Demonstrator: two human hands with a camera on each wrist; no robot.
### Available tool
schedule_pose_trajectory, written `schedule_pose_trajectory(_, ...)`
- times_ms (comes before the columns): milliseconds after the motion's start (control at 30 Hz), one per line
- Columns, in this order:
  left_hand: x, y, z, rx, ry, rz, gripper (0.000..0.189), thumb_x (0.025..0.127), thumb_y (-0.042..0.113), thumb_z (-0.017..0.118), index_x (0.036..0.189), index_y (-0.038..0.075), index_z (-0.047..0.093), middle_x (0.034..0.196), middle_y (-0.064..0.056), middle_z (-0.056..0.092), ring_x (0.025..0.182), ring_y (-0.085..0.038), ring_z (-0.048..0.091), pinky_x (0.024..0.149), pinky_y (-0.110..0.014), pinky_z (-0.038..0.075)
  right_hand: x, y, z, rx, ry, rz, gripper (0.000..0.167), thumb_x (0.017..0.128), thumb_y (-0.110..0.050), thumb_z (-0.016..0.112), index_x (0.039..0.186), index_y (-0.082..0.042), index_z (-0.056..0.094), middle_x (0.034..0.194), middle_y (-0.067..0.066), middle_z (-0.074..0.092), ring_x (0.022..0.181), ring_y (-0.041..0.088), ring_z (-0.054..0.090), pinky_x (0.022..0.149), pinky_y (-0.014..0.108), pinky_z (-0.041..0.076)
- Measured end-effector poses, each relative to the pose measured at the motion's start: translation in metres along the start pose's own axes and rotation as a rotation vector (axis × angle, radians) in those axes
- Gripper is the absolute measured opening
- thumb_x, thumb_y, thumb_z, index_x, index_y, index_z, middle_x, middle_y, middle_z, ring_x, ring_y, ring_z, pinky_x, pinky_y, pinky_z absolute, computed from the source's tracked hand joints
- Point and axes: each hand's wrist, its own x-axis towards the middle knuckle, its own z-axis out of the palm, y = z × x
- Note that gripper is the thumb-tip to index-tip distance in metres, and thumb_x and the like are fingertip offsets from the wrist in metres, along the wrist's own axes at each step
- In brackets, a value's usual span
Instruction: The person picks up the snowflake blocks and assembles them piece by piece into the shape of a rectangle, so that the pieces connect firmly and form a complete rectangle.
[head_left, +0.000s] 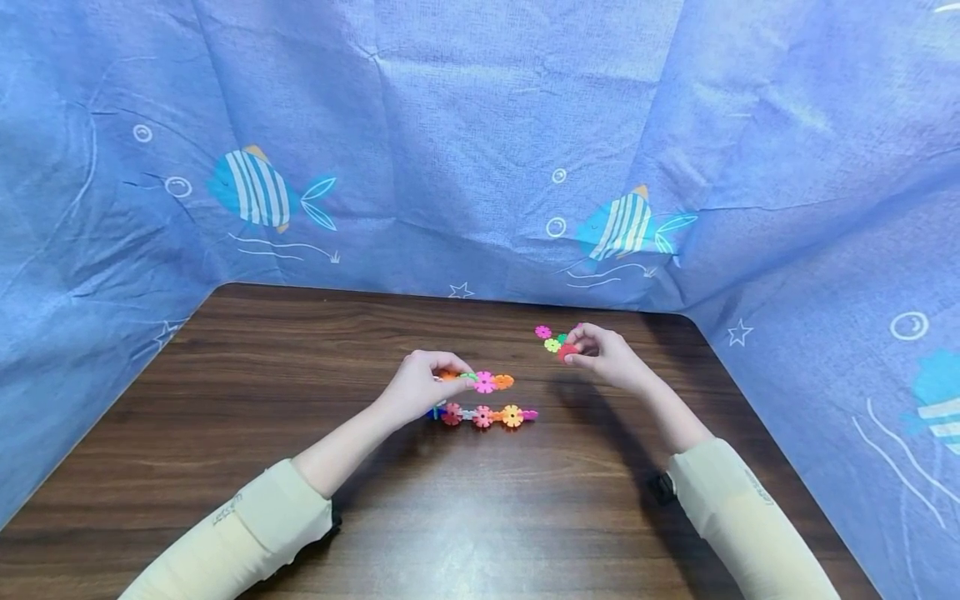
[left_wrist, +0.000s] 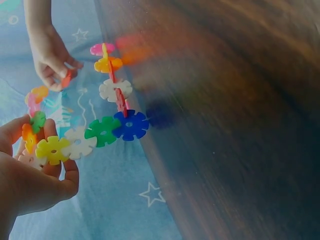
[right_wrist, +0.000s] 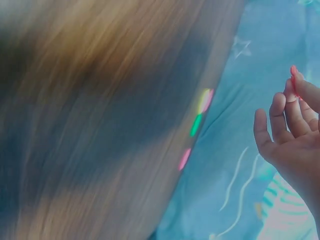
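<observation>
My left hand (head_left: pixel 416 390) grips one part of a bent chain of interlocking plastic snowflake discs (head_left: pixel 512 416), held up over the table. In the left wrist view, a yellow disc (left_wrist: pixel 52 151) lies by the fingers, then white, green and a blue disc (left_wrist: pixel 130 125) at the bend. From there the chain turns up through red and white to orange and pink at one end; the other end, pink and orange, rises by the thumb. Between thumb and fingertips, my right hand (head_left: pixel 613 362) pinches a single red snowflake disc (head_left: pixel 567 353), apart from the chain.
Several loose discs lie on the table beyond the right hand, among them a pink disc (head_left: pixel 543 332), a yellow-green disc (head_left: pixel 552 345) and a green one. Behind the brown wooden table (head_left: pixel 315 333) hangs a blue fish-print cloth (head_left: pixel 465 167), also along both sides.
</observation>
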Motion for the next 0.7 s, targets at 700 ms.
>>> schedule_pose_trajectory(700,0.0,-0.002,0.0,0.014,0.016,0.01,0.01,0.084,0.027,0.073,0.089,0.019,0.073,0.081,0.003,0.069,0.066,-0.03,0.063,0.058,-0.032,0.051,-0.027,-0.064,0.038,0.127,0.004,-0.031,0.019,0.084,-0.008,0.07,0.102,-0.006,0.062,0.085,0.007,0.068,0.077,0.016,0.062,0.062,0.023,0.045)
